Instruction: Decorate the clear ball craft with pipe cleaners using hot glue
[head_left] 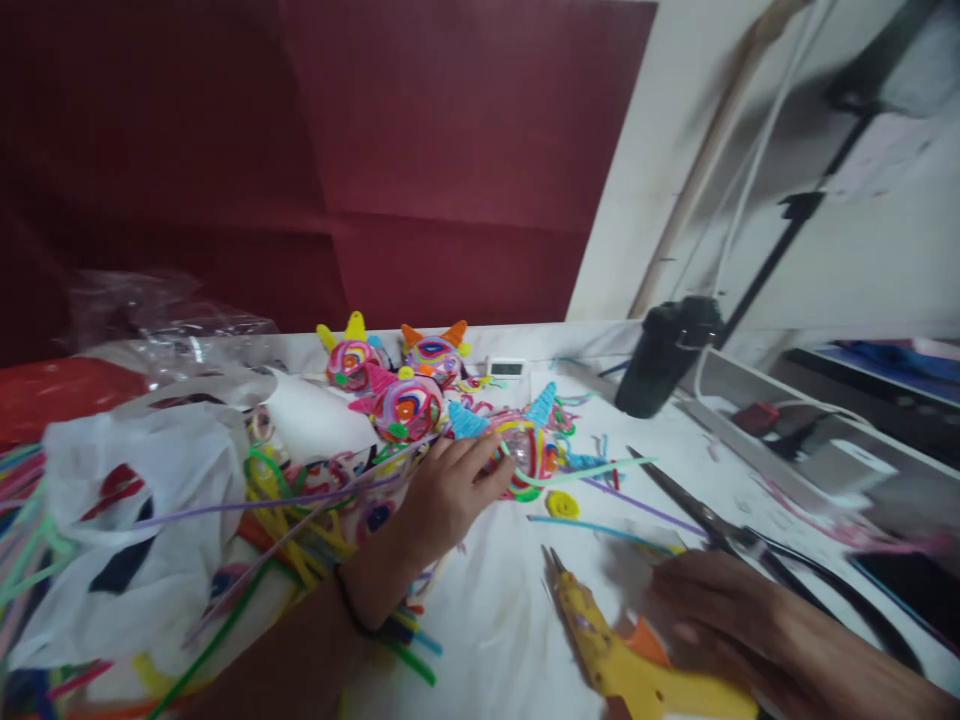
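My left hand [454,495] is closed at a round figure [529,450] wound with coloured pipe cleaners, with blue ears. A light green pipe cleaner [592,472] runs out from its fingertips to the right. On the right, my right hand [727,610] is low over the table, blurred, its fingers hard to make out. Beside it lie a yellow hot glue gun [615,640] and large black-handled scissors [724,530]. A blue pipe cleaner [592,530] ends near those fingers. A small yellow coil [562,505] lies between the hands.
Several similar figures [409,405] stand at the back near a small digital display [505,368]. Loose pipe cleaners [292,520] and a white plastic bag [150,500] spread over the left. A black lamp clamp [664,355], a grey tray [795,430] and a phone [911,590] are on the right.
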